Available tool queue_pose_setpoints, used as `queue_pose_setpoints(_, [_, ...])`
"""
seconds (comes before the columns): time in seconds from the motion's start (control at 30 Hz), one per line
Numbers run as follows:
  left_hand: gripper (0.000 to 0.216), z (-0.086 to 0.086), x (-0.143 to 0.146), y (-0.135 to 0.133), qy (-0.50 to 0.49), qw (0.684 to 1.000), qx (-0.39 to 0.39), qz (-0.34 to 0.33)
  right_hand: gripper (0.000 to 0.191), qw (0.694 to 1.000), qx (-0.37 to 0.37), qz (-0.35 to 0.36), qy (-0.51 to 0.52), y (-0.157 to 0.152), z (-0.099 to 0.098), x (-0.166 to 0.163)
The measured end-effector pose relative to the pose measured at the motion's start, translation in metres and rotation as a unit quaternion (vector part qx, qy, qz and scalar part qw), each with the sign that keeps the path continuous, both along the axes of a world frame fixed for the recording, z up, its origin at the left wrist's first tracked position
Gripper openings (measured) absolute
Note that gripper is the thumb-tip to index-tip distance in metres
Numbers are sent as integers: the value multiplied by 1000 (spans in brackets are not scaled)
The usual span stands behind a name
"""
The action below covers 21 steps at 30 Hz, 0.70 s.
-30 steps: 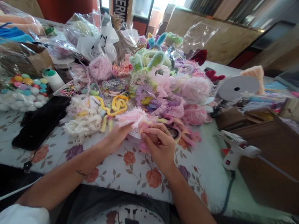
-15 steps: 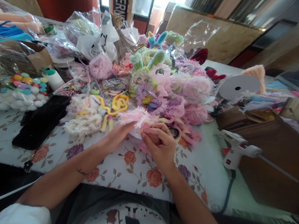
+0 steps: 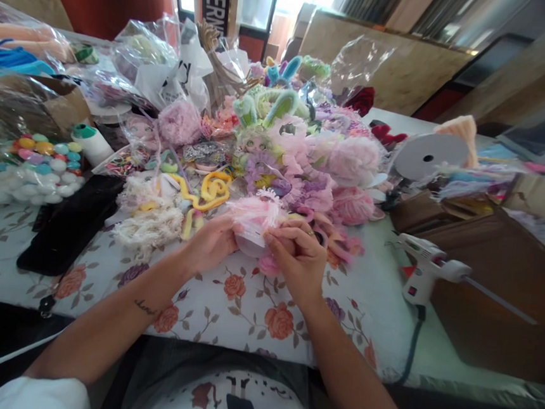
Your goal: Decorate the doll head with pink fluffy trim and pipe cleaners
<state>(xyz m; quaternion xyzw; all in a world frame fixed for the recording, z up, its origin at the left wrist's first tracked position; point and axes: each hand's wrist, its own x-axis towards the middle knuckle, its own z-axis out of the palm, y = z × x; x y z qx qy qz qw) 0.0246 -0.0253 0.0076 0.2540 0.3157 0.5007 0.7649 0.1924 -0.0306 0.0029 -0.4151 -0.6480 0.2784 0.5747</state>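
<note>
A bundle of pale pink yarn [image 3: 255, 212] with frayed ends is held just above the table's front half. My left hand [image 3: 212, 242] is closed on its left side, the fingertips partly hidden by the strands. From the right, my right hand [image 3: 299, 258] pinches the strands between thumb and forefinger; a ring shows on one finger. Beneath the yarn shows a pale, smooth, rounded surface [image 3: 251, 247] whose kind I cannot make out. Yellow fuzzy strips [image 3: 214, 190] and cream fluffy yarn [image 3: 149, 225] lie left of the hands. A doll [image 3: 253, 145] with green bunny ears sits beyond them.
A white glue gun [image 3: 426, 269] stands at the right before a brown cardboard box [image 3: 498, 294]. On the left lie a black phone [image 3: 70, 228] and a bag of coloured balls [image 3: 42, 165]. A white spool [image 3: 432, 156] stands at the back right. Flowered cloth [image 3: 239, 310] covers the table.
The pink yarn has turned between my hands, its frayed end now pointing away from me. More of the pale surface beneath shows. The whole view has shifted slightly.
</note>
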Motion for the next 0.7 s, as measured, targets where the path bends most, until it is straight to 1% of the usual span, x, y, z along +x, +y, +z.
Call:
queue_pose_setpoints(0.07, [36, 0, 0, 0, 9, 1000, -9, -2, 4, 1000, -7, -1, 13, 3, -1, 2])
queue_pose_setpoints(0.17, [34, 0, 2, -1, 18, 1000, -11, -7, 3, 1000, -4, -2, 16, 4, -2, 3])
queue_pose_setpoints(0.37, [32, 3, 8, -6, 45, 995, 60, -66, 2, 999, 15, -2, -31, 1, 0, 0])
queue_pose_setpoints(0.53, [26, -2, 12, -7, 64, 992, 84, -72, 7, 997, 63, 19, -39, 0, -1, -3])
queue_pose_setpoints(0.6, [22, -4, 12, -7, 76, 991, 80, -71, 8, 997, 66, 24, -39, -1, -1, -3])
queue_pose_setpoints(0.7, [21, -7, 13, -7, 89, 992, 61, -60, 9, 998, 51, 33, -36, -1, -1, -1])
